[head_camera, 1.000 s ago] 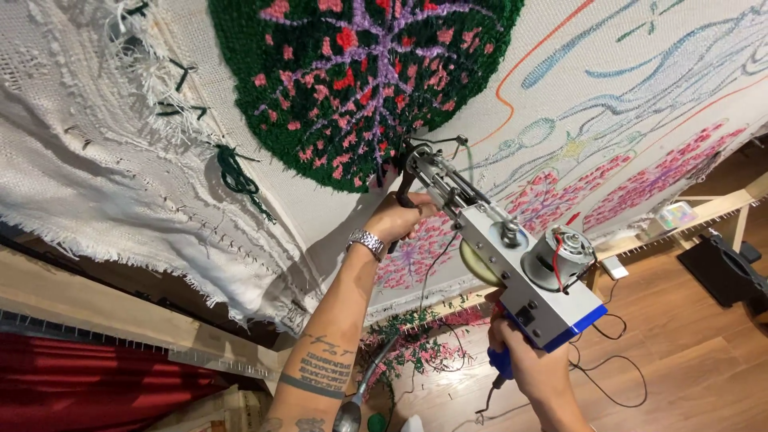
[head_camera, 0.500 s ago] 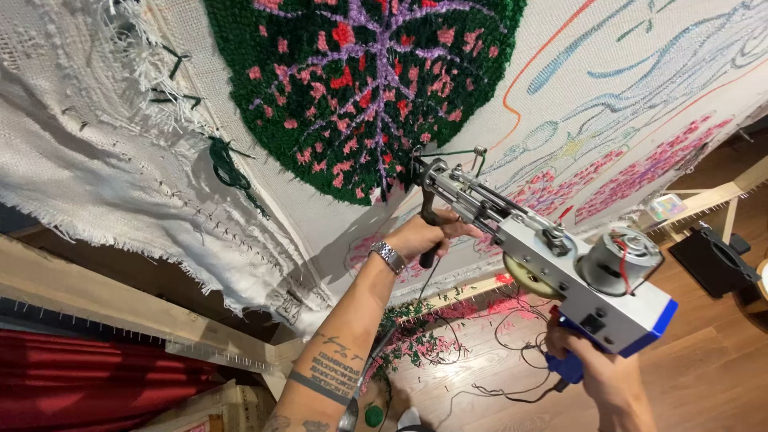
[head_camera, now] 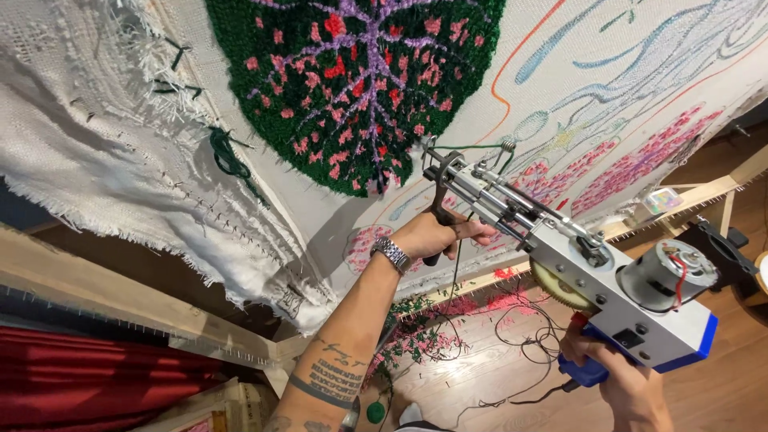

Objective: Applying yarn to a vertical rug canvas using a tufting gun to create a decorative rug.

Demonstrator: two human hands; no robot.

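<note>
Shifted rightward, tufting gun [head_camera: 576,272] stays gripped: left hand [head_camera: 432,234] on front handle, right hand [head_camera: 620,384] on blue grip.

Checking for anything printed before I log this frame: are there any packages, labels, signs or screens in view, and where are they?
No signs or screens in view.
Possible package: a small shiny box, iridescent and squarish, on the wooden frame rail at right, beyond the tufting gun; too small to tell more.
No label shows on the gun's blue and white body.
</note>
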